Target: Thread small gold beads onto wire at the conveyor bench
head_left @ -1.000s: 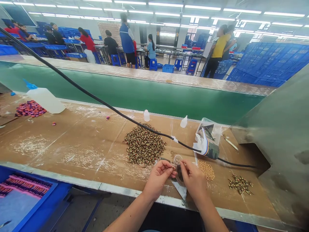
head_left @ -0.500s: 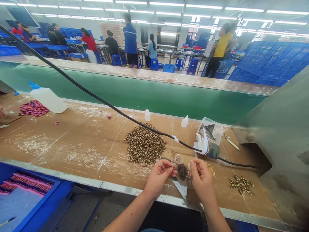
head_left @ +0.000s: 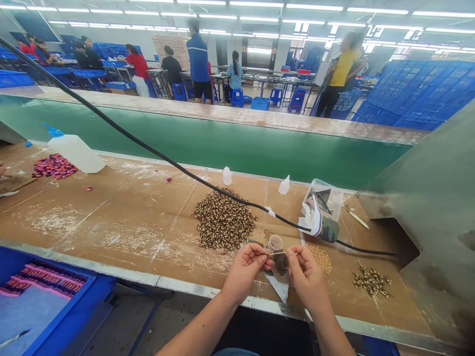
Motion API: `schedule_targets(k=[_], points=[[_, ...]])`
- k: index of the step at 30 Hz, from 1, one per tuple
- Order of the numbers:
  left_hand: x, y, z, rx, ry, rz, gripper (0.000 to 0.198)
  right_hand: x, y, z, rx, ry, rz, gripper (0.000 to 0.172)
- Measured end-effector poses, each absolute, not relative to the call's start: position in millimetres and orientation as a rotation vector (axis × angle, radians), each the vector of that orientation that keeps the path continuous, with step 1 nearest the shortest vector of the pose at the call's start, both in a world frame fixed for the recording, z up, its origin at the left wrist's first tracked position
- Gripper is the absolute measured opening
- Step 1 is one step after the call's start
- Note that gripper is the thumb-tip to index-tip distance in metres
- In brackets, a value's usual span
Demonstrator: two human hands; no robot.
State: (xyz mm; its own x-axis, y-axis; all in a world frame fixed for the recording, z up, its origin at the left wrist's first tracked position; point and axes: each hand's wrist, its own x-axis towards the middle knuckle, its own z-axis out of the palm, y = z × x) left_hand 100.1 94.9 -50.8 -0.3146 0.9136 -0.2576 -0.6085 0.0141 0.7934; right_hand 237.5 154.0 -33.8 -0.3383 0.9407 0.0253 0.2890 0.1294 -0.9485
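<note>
Left hand and right hand pinch a thin wire over a plastic bag; one loose grip could drop it among the beads at twelve o'clock.

thin pale rod lying level, pinched at both ends, small item at its left end too small to tell. below it, clear plastic bag with dark contents, pointed corner on the bench. small clear round cup just behind, touching the bag.
</note>
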Motion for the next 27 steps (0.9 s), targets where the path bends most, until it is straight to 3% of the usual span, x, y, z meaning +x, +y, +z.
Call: schedule_targets(k=[10, 18, 27], points=[[100.8, 94.1, -48.9, 0.409, 1.055, 1.591, 0.031, 236.8, 151.7, -31.1, -1.199, -1.857, 1.101, 0.035], [100.1, 95.2, -46.9, 0.415, 1.03, 1.597, 0.032, 233.3, 145.6, -25.1, -1.123, -2.039, 0.735, 0.029], [100.0, 94.5, -49.7, 0.417, 1.032, 1.595, 0.029, 233.6, 144.6, -17.8, -1.016, -2.152, 0.556, 0.03]])
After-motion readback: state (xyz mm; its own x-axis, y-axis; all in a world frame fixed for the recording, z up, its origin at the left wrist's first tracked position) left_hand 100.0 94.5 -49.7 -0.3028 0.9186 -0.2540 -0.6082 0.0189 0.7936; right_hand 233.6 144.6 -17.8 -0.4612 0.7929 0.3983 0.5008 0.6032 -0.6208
